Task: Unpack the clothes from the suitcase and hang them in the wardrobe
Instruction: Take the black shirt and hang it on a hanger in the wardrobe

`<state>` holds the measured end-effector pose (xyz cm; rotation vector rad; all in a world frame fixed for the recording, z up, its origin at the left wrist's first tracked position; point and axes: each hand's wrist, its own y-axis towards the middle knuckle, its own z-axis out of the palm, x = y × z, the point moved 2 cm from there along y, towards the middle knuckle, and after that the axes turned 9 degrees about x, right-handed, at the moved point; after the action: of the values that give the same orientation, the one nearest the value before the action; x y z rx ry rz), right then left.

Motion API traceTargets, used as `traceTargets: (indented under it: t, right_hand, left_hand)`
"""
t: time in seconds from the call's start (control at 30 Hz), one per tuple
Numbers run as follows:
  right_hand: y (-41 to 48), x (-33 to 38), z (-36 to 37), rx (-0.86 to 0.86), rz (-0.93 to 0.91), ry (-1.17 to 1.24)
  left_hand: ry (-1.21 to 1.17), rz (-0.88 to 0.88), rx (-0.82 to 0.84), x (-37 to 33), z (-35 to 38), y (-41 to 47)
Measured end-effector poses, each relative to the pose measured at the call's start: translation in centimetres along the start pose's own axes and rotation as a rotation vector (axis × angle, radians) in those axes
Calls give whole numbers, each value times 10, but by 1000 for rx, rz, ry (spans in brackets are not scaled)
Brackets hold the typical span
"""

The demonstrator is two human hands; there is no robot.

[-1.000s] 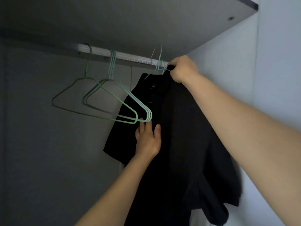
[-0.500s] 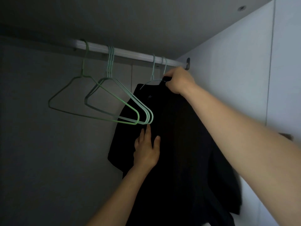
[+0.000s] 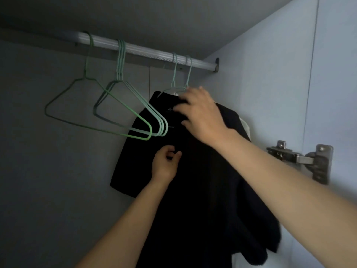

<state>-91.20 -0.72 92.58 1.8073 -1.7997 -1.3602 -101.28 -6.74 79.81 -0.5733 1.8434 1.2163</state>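
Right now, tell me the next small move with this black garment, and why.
Probably smooth the collar and let go. The black garment already hangs from a green hanger hooked on the rail; the right hand rests at its collar, and the left hand pinches the front.

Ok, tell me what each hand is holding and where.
The right hand rests open on the black garment at its collar. The left hand pinches its front fabric lower down.

Dim grey wardrobe interior [image 3: 48, 180] w/ door hinge [image 3: 309, 161]
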Motion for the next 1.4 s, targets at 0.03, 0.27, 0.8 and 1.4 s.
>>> traceTargets:
  t: [0.03,0.27,0.8,1.4]
  right_hand:
    - [-4,7,4,76,-36,-28]
    - [-18,30,27,207,-54,-46]
    - [-57,47,49,-43,67,175]
    - [-100,49,55,199,114,291]
  left_hand:
    - [15,20,-12,1,-2,2]
    - [147,83,-105,3,-14,2]
    - [159,127,-232,9,-25,-7]
    - [184,-15,-121,27,-15,-9]
